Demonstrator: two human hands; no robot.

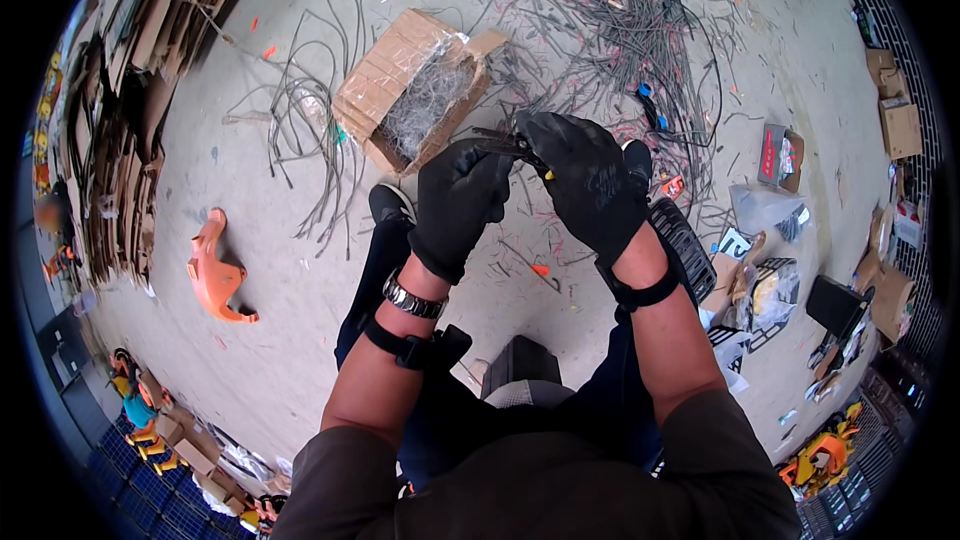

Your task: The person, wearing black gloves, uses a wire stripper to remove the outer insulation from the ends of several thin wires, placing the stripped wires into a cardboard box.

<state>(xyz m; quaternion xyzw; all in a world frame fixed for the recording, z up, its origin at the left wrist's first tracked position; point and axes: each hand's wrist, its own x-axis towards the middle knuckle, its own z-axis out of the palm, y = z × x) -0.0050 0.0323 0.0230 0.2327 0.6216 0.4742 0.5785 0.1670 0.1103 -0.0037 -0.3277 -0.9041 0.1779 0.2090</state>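
Both of my hands wear black gloves and meet in front of the cardboard box. My left hand (461,202) pinches the end of a thin dark piece (491,141), perhaps a length of cable. My right hand (592,180) is closed around a dark hand tool (529,154) with a touch of yellow; the fingers hide most of it, so its kind is unclear. Just beyond my left hand, the open cardboard box (390,67) lies tilted, its mouth showing a tangle of fine, pale wire or strands (431,101).
A big heap of cut dark cables (615,30) spreads ahead, with loose lengths (300,120) left of the box. An orange plastic part (214,270) lies at left, near stacked flattened cardboard (120,157). Black plastic crates (682,247) and bags (765,206) sit at right.
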